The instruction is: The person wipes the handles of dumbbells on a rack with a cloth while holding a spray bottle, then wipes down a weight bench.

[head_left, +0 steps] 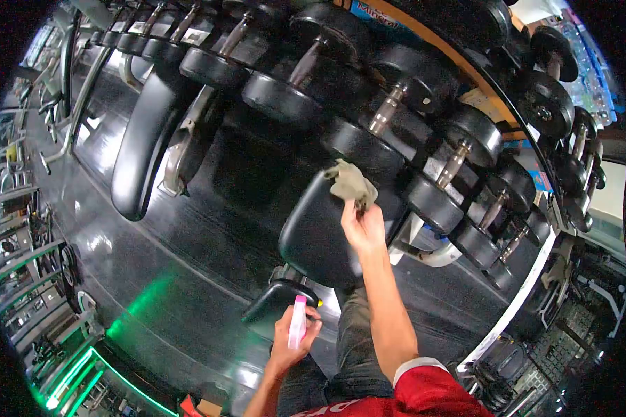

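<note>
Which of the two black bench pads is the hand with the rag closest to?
The shorter pad in the middle, right by the right hand and its grey cloth. The longer pad lies far to the left, away from both hands.

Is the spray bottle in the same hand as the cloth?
No, the left hand grips the spray bottle while the right hand holds the cloth.

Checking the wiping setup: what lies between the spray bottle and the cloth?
In the head view, a black bench pad lies between the bottle and the cloth.
</note>
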`<move>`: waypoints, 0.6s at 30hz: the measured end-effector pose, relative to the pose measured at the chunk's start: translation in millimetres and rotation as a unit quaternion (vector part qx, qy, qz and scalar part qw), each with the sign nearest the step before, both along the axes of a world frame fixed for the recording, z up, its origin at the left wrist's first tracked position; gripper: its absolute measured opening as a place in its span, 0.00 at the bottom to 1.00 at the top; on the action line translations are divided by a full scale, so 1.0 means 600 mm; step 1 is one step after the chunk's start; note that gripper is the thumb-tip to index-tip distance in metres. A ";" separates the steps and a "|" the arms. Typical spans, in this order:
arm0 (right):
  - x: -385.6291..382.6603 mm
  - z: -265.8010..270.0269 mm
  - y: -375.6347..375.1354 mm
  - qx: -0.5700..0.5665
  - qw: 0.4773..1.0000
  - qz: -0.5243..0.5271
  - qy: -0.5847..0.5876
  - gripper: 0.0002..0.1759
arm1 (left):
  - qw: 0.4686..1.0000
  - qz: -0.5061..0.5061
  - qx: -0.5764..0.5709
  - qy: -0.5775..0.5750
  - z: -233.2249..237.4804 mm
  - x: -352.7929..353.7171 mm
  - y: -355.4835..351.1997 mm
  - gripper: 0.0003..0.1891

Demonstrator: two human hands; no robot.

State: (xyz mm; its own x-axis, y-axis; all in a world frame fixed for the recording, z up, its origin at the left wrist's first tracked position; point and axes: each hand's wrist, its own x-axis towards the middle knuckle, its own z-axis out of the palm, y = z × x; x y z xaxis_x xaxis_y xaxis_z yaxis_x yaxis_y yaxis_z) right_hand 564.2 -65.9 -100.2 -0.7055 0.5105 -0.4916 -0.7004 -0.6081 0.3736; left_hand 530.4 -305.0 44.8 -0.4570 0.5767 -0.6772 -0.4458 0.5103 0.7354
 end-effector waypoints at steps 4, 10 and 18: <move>0.017 -0.022 -0.017 0.116 0.989 0.088 0.014 0.27 | 1.000 -0.016 -0.002 0.009 -0.015 -0.004 -0.006 0.09; -0.140 -0.189 0.054 -0.045 0.993 0.007 0.106 0.20 | 0.995 -0.062 -0.036 0.071 -0.008 -0.008 -0.012 0.09; -0.135 -0.016 0.046 -0.193 0.964 -0.001 0.185 0.20 | 0.991 -0.067 -0.031 0.111 -0.003 -0.022 -0.009 0.10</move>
